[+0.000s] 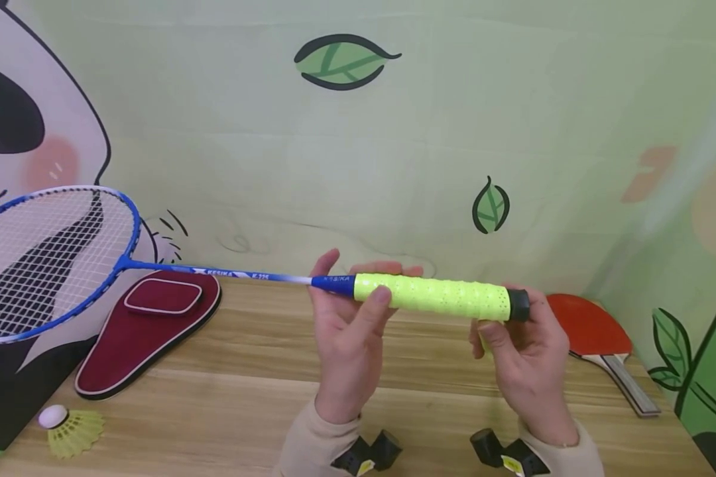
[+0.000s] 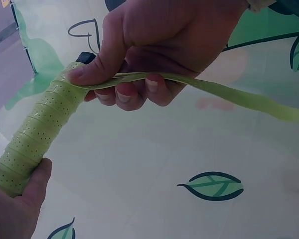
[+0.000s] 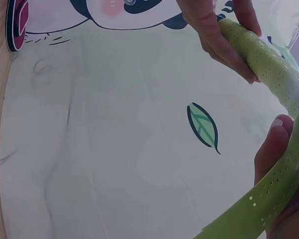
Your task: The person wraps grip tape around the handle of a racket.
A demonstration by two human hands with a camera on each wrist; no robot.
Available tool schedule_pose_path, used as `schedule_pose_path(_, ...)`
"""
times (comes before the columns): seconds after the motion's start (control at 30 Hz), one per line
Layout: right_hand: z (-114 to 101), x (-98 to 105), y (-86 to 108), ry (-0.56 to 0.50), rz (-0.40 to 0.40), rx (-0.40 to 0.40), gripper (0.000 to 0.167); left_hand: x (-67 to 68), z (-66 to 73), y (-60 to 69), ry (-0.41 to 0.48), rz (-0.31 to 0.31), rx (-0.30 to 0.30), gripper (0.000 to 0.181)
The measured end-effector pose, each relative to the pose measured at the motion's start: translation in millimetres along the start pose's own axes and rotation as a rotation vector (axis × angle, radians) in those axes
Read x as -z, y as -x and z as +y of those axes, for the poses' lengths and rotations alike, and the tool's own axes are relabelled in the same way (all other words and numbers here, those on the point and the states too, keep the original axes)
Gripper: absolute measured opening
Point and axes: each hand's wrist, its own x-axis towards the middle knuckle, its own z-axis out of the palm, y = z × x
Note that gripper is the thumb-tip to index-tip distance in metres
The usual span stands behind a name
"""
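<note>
A blue-and-white badminton racket [image 1: 262, 275] is held level above the table, its head toward the left. Yellow-green perforated overgrip [image 1: 432, 296] is wound round its handle, up to the black end cap [image 1: 519, 305]. My left hand [image 1: 349, 338] grips the handle near the blue cone, thumb in front and fingers behind. My right hand [image 1: 528, 354] is at the cap end. In the left wrist view its thumb and fingers pinch a loose strip of overgrip tape [image 2: 224, 92] against the handle. That strip [image 3: 259, 201] also trails in the right wrist view; the head view hides it.
A dark red paddle case [image 1: 149, 331] leans at the left of the wooden table [image 1: 227, 411]. A yellow shuttlecock [image 1: 71, 427] lies at the front left. On the right is a red table tennis paddle [image 1: 591, 328]. A printed cloth backdrop [image 1: 394, 146] stands behind.
</note>
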Motion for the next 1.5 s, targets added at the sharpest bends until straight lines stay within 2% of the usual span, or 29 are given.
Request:
schedule_pose_path(0.13,-1.4,2.0,0.3,0.024,0.006,-0.028,0.034,-0.3,-0.5,0.2,-0.033,0.018,-0.001,0.05)
schedule_pose_path(0.43,-1.0,2.8,-1.6,0.034,-0.015,0.012,0.031,-0.6,0.2,0.3,-0.078,0.062,-0.001,0.041)
schedule_pose_path(0.63,-3.8,3.1,-2.2,0.064,-0.032,0.007,0.026,-0.8,1.7,-0.4,-0.095,0.12,0.002,0.039)
schedule_pose_path(0.77,-3.8,2.9,-2.9,0.046,-0.03,0.018,0.024,-0.8,1.9,-0.4,-0.102,0.149,0.009,0.039)
schedule_pose_path(0.87,-2.6,3.3,-1.8,0.037,-0.017,0.026,0.03,-0.8,1.4,-0.6,-0.108,0.166,0.014,0.038)
schedule_pose_path(1.0,-0.8,3.4,-0.3,0.032,0.003,0.047,0.047,-0.5,0.2,-1.4,-0.116,0.194,0.022,0.04)
schedule_pose_path(1.17,0.5,1.7,-0.6,-0.027,0.013,0.084,0.042,1.2,-1.3,-1.8,-0.131,0.215,0.034,0.041)
schedule_pose_path(1.37,-0.5,0.1,-1.0,-0.072,0.008,0.087,0.037,1.7,-1.6,-1.8,-0.135,0.21,0.052,0.043)
schedule_pose_path(1.5,-0.9,0.3,-1.1,-0.073,0.009,0.071,0.035,-0.1,-0.1,-2.5,-0.058,0.116,0.028,0.046)
